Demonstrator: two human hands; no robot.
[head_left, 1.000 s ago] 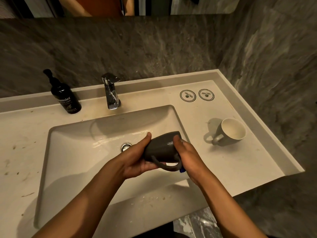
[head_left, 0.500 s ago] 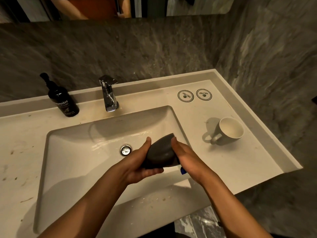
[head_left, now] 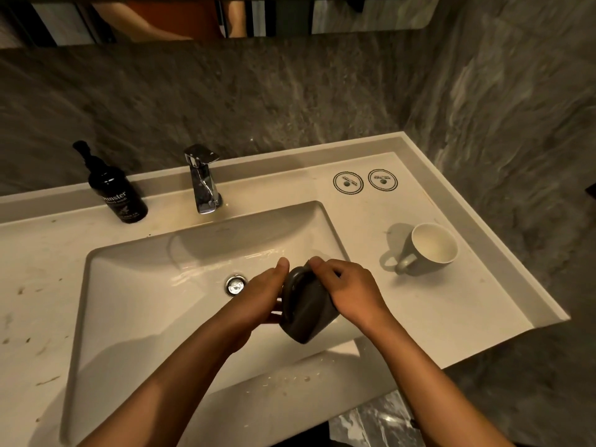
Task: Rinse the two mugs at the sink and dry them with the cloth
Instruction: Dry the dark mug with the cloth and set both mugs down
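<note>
pale tabletop [head_left: 435, 317] w/ sink [head_left: 129, 285]: i see dark mug [head_left: 306, 312] rolled since a sec ago, handle now up; left grip [head_left: 258, 295] & right grip [head_left: 351, 291] both clenched on it; tap [head_left: 201, 179] dry, so wiping stage imo.

A bathroom: a white basin [head_left: 135, 304] sunk in a pale counter [head_left: 419, 317], chrome tap [head_left: 203, 182] behind it, hand-wash bottle [head_left: 117, 195] left of the tap, grey stone walls.
</note>
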